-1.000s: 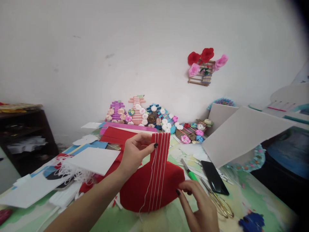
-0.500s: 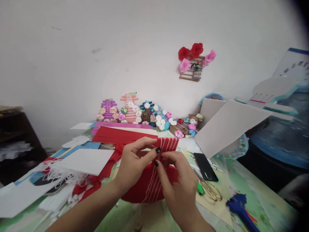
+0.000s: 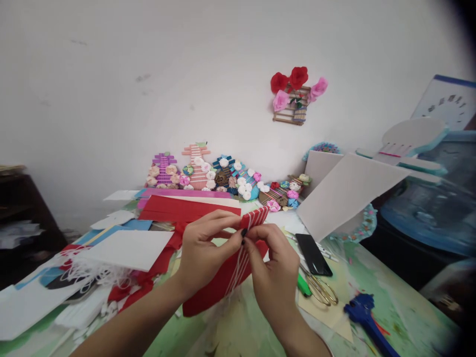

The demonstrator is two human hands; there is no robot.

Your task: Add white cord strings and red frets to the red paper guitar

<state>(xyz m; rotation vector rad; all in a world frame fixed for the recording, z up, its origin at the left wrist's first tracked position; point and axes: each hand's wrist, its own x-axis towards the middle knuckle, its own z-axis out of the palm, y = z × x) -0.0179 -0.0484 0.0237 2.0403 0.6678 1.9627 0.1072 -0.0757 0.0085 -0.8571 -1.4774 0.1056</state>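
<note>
A red lute-shaped craft piece with a narrow neck is held up above the table, its face turned partly away to one side. White strings run down its length and wrap over the top of the neck. My left hand is closed on the neck from the left, thumb against the strings. My right hand is closed too, thumb and index finger pinched at the strings just below the neck's top. Whether a single string lies in that pinch is hidden by the fingers.
Gold-handled scissors, a black phone, a green marker and a blue glue gun lie at the right. White string, white boards and red sheets cover the left. Flower-decorated crafts line the wall.
The red craft piece has turned, so its top now shows edge-on and slanted. My right hand has moved slightly up and left, fingers closer to my left thumb. The view has shifted a little.
</note>
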